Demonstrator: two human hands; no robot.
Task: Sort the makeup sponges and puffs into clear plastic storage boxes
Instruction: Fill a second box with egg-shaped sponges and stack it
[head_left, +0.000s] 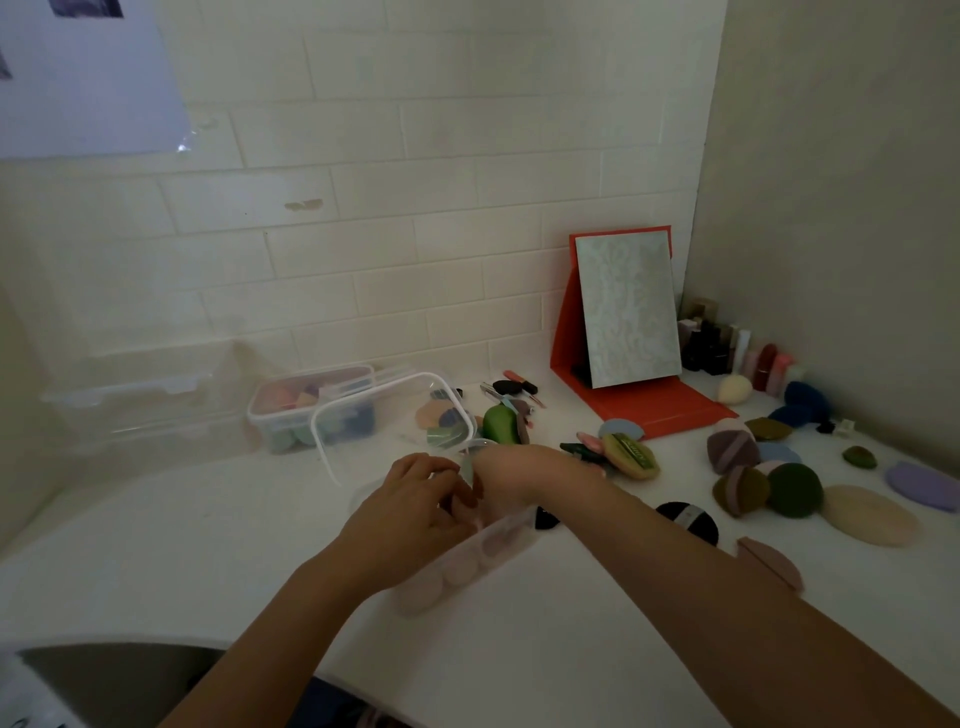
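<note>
A clear plastic box (511, 540) with pink puffs inside lies tilted at the middle of the white counter. My left hand (415, 501) curls over its near rim and grips it. My right hand (519, 465) meets the left above the box. A thin pale green puff (470, 466) is pinched where the fingertips meet. A second clear box (306, 410) with mixed sponges stands behind. A clear white-rimmed lid (332, 415) leans in front of it. Loose puffs lie to the right: dark green (795, 491), beige (870, 514), lilac (922, 486), black (688, 519).
An orange folding mirror (631, 312) stands at the back right, with lipsticks and bottles (727, 348) in the corner beside it. A green sponge (498, 423) and small tools lie behind my hands. An empty clear tub (140, 395) sits at the left wall. The counter edge (260, 636) curves near me.
</note>
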